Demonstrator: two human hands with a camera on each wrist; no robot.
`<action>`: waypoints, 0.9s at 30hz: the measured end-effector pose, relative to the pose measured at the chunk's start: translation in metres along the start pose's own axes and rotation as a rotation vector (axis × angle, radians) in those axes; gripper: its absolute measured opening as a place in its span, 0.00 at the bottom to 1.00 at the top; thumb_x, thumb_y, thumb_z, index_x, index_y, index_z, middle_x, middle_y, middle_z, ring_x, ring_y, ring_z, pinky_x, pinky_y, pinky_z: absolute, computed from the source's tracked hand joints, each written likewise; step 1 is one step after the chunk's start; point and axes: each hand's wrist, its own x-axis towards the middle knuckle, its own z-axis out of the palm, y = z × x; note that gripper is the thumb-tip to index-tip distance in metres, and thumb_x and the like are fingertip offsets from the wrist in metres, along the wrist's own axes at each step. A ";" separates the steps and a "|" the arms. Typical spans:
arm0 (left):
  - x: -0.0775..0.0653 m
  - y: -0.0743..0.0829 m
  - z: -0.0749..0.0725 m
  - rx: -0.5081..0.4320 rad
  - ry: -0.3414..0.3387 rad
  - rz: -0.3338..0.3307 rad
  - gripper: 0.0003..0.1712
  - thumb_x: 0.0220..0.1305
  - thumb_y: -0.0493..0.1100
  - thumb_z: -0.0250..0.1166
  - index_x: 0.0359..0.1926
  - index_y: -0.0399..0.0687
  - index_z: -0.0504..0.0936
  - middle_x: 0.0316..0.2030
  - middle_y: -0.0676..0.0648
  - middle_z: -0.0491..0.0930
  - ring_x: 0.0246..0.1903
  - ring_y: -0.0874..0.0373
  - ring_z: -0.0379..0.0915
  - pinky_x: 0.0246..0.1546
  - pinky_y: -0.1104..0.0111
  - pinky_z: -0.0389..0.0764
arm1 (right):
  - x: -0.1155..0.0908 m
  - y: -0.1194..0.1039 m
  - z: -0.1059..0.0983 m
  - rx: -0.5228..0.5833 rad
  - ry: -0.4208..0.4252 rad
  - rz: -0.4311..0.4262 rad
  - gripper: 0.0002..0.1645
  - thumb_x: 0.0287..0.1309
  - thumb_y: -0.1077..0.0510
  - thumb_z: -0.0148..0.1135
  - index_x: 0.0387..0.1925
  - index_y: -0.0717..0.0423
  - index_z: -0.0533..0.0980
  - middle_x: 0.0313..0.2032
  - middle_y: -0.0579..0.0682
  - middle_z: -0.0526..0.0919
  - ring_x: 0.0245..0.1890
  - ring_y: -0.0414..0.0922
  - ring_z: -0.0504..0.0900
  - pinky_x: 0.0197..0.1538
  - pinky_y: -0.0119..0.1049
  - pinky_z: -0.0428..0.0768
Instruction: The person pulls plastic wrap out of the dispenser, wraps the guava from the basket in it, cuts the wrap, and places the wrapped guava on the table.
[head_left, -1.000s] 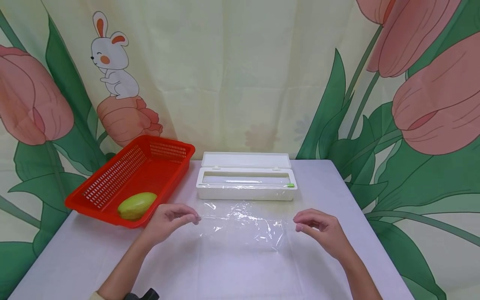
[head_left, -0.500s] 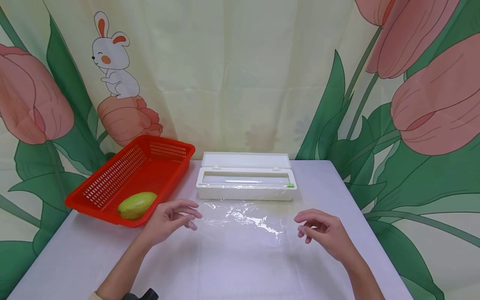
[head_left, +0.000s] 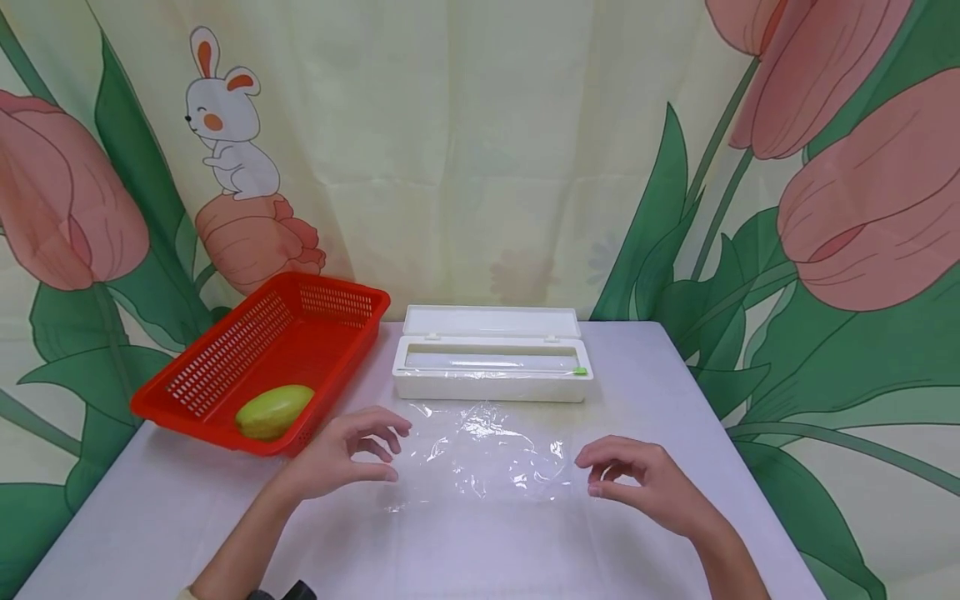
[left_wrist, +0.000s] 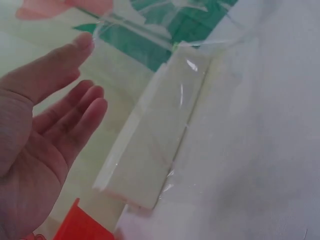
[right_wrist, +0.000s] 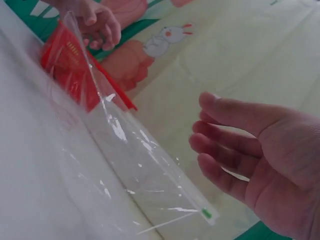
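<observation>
A sheet of clear cling film (head_left: 487, 454) runs from the white film dispenser box (head_left: 491, 386) toward the near side, between the two hands. The box's lid stands open and a film roll shows inside. At the film's left edge is my left hand (head_left: 348, 450), its fingers apart and nothing gripped. In the left wrist view its thumb tip (left_wrist: 84, 41) is close to the film; whether they touch I cannot tell. My right hand (head_left: 648, 483) hovers just past the film's right edge with loosely bent fingers, holding nothing, as the right wrist view also shows.
On the left stands a red plastic basket (head_left: 330, 350) holding a green oval fruit (head_left: 274, 412). A small green slider (head_left: 581, 371) sits at the box's right front edge. Behind the white-covered table (head_left: 480, 554) hangs a printed curtain (head_left: 517, 150).
Both hands pinched the film's near edge a second ago and have since let go. My left fingers have spread. The right hand has moved slightly down and left, and the film has settled nearer.
</observation>
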 end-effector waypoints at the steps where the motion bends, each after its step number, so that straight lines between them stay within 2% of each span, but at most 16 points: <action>1: 0.000 0.000 0.000 0.001 -0.002 0.002 0.27 0.52 0.38 0.74 0.55 0.51 0.78 0.48 0.47 0.80 0.42 0.50 0.80 0.44 0.66 0.85 | 0.001 0.001 0.000 -0.013 0.019 0.009 0.13 0.57 0.61 0.67 0.45 0.52 0.81 0.41 0.47 0.84 0.36 0.36 0.82 0.40 0.28 0.84; 5: 0.002 -0.002 -0.003 0.006 -0.004 -0.009 0.27 0.53 0.39 0.73 0.55 0.51 0.77 0.48 0.48 0.81 0.46 0.52 0.81 0.48 0.71 0.82 | 0.006 0.006 -0.001 -0.035 0.076 0.080 0.12 0.60 0.61 0.64 0.46 0.55 0.80 0.41 0.45 0.84 0.39 0.33 0.82 0.43 0.28 0.83; 10: 0.008 -0.007 -0.006 0.013 -0.014 0.003 0.27 0.55 0.37 0.71 0.57 0.48 0.76 0.49 0.46 0.81 0.49 0.51 0.80 0.50 0.70 0.82 | 0.016 0.019 -0.001 0.003 0.120 0.177 0.14 0.62 0.57 0.62 0.48 0.57 0.79 0.45 0.55 0.85 0.42 0.32 0.83 0.45 0.26 0.83; 13: 0.012 -0.011 -0.007 0.022 -0.017 0.005 0.25 0.57 0.38 0.70 0.57 0.48 0.77 0.49 0.46 0.82 0.49 0.55 0.81 0.51 0.67 0.82 | 0.025 0.030 0.002 0.036 0.126 0.198 0.16 0.64 0.55 0.60 0.50 0.59 0.79 0.46 0.58 0.84 0.43 0.33 0.83 0.46 0.25 0.82; 17: 0.019 -0.019 -0.007 0.018 -0.028 -0.033 0.24 0.59 0.39 0.69 0.57 0.51 0.77 0.50 0.46 0.81 0.49 0.57 0.80 0.50 0.69 0.82 | 0.038 0.048 0.006 0.052 0.120 0.215 0.17 0.65 0.54 0.59 0.51 0.58 0.78 0.47 0.59 0.84 0.43 0.34 0.83 0.47 0.24 0.81; 23: 0.028 -0.035 -0.008 -0.008 -0.063 -0.083 0.23 0.61 0.41 0.67 0.58 0.50 0.76 0.52 0.45 0.80 0.53 0.42 0.77 0.50 0.75 0.80 | 0.054 0.067 0.014 0.082 0.108 0.239 0.21 0.65 0.54 0.59 0.54 0.63 0.76 0.48 0.61 0.83 0.42 0.37 0.85 0.46 0.24 0.81; 27: 0.034 -0.044 -0.007 -0.024 -0.077 -0.105 0.24 0.61 0.40 0.67 0.59 0.46 0.75 0.54 0.38 0.78 0.55 0.35 0.75 0.51 0.76 0.79 | 0.061 0.072 0.018 0.130 0.086 0.242 0.23 0.66 0.55 0.58 0.55 0.68 0.73 0.49 0.66 0.82 0.43 0.41 0.85 0.46 0.27 0.83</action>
